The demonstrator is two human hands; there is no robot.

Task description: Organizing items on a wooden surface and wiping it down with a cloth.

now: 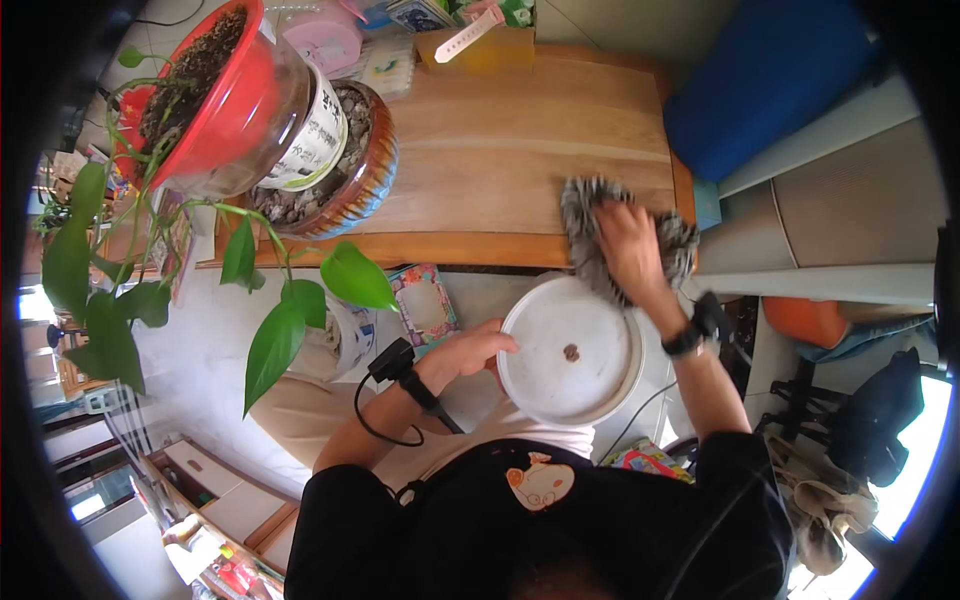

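My left hand [480,351] grips the rim of a round white plastic tray [562,382], holding it in front of my body below the table edge. A small brown spot [572,352] marks the middle of the tray. My right hand [628,236] presses a grey and black striped cloth [589,206] onto the front right corner of a wooden table [487,150]. Part of the cloth hangs over the table's front edge, close to the tray. Both wrists wear black straps with small devices.
On the table's left stand a red pot with a trailing vine [259,97], a white pot [319,142] and a glazed planter [375,172]. A cardboard box [480,56] sits at the back. A blue covered object [750,82] rises on the right. A patterned frame [424,304] lies below.
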